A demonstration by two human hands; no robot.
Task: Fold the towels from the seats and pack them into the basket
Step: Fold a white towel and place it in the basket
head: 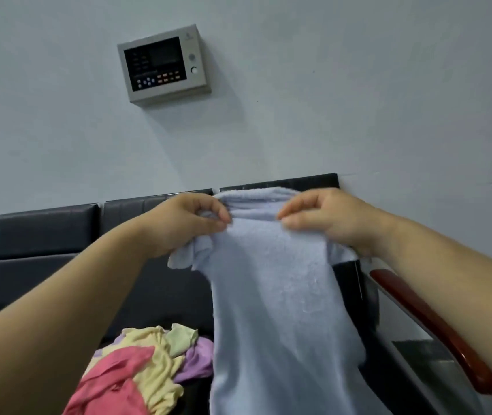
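Note:
A pale blue towel [271,295] hangs lengthwise in the air in front of the black seats [44,235]. My left hand [184,220] pinches its top edge on the left, and my right hand [322,217] pinches the top edge on the right, both raised to the height of the seat backs. The towel's top is bunched between my hands and its lower end runs out of the bottom of the view. A heap of crumpled towels [145,354], pink, yellow, light green and purple, lies on the seat at lower left. No basket is in view.
A grey control panel [163,64] is mounted on the white wall above the seats. A red-brown wooden armrest [436,330] runs along the right side of the seat row, with a grey surface [427,351] beside it.

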